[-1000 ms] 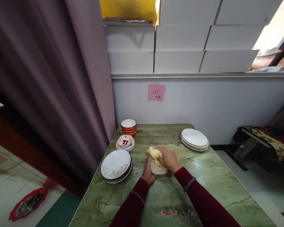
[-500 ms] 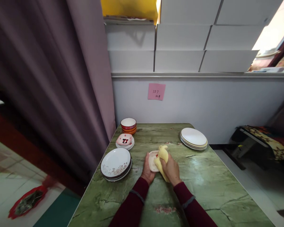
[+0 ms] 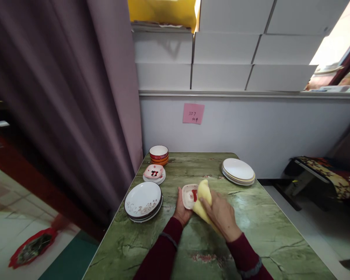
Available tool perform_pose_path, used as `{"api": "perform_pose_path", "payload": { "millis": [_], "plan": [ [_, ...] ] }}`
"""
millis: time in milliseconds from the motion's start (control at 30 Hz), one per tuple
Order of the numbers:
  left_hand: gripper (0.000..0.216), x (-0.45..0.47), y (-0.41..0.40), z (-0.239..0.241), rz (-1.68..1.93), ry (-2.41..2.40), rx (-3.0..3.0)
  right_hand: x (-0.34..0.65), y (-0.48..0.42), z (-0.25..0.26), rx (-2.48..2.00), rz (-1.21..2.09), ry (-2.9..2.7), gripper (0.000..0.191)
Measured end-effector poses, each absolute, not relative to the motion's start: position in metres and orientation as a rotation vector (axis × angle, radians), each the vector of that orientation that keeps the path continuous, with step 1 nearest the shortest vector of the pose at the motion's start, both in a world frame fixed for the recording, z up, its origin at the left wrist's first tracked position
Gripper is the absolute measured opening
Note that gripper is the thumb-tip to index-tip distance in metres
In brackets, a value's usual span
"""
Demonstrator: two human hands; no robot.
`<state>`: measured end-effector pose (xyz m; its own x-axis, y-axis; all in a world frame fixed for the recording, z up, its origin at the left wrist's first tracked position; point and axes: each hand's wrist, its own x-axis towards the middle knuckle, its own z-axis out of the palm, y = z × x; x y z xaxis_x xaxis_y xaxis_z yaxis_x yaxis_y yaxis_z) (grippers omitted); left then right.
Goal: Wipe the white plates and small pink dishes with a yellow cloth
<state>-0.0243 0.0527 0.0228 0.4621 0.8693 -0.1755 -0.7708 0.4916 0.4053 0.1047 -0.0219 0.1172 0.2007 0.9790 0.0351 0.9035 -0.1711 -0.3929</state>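
Note:
A small squarish white dish point(image 3: 188, 197) with a red and pink picture inside is gripped at its left edge by my left hand point(image 3: 182, 210). My right hand point(image 3: 222, 215) clutches a pale yellow cloth point(image 3: 204, 196), which covers the dish's right side. Both hands are over the middle of the green marbled table point(image 3: 198, 241). The fingers under the dish are hidden. To the left of my left hand lies a stack of large white plates point(image 3: 142, 199) with a floral pattern and dark rims.
Behind those plates sit a pink patterned dish point(image 3: 153, 171) on white ones and stacked red and orange bowls point(image 3: 159, 152). White plates point(image 3: 238, 170) are piled at the back right. A purple curtain point(image 3: 111, 97) hangs along the left; a wall point(image 3: 236, 128) stands behind the table.
My right hand has moved to the right with the cloth, uncovering more of the dish's picture. My left hand still holds the dish in nearly the same place.

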Motion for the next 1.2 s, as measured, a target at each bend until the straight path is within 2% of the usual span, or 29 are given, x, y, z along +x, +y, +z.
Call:
{"api": "perform_pose_path", "payload": {
  "millis": [100, 267, 400, 500, 600, 700, 900, 1100, 1200],
  "plan": [
    [0.066, -0.024, 0.055, 0.018, 1.041, 0.385, 0.269, 0.093, -0.011, 0.127, -2.134, 0.275, -1.751, 0.051],
    [0.048, -0.025, 0.057, 0.004, 1.044, 0.401, 0.244, 0.052, 0.008, 0.113, -2.115, 0.299, -1.878, 0.041],
    [0.046, -0.028, 0.057, -0.004, 1.023, 0.393, 0.249, 0.044, 0.016, 0.102, -2.039, 0.325, -2.025, 0.059],
    [0.041, -0.027, 0.056, -0.004, 1.022, 0.38, 0.264, 0.058, 0.017, 0.103, -1.921, 0.351, -2.204, 0.062],
    [0.042, -0.027, 0.055, 0.001, 1.018, 0.372, 0.282, 0.076, 0.016, 0.11, -1.796, 0.367, -2.4, 0.055],
    [0.053, -0.026, 0.054, 0.009, 0.97, 0.376, 0.304, 0.088, 0.015, 0.118, -1.715, 0.339, -2.563, 0.04],
    [0.065, -0.022, 0.052, 0.016, 0.966, 0.383, 0.327, 0.108, 0.009, 0.136, -1.848, 0.06, -2.614, 0.025],
    [0.066, -0.024, 0.058, 0.007, 0.962, 0.387, 0.319, 0.105, -0.001, 0.155, -2.048, -0.354, -2.324, 0.04],
    [0.05, -0.025, 0.059, -0.001, 0.996, 0.4, 0.295, 0.091, 0.0, 0.146, -1.877, -0.414, -2.415, 0.039]
  ]
}}
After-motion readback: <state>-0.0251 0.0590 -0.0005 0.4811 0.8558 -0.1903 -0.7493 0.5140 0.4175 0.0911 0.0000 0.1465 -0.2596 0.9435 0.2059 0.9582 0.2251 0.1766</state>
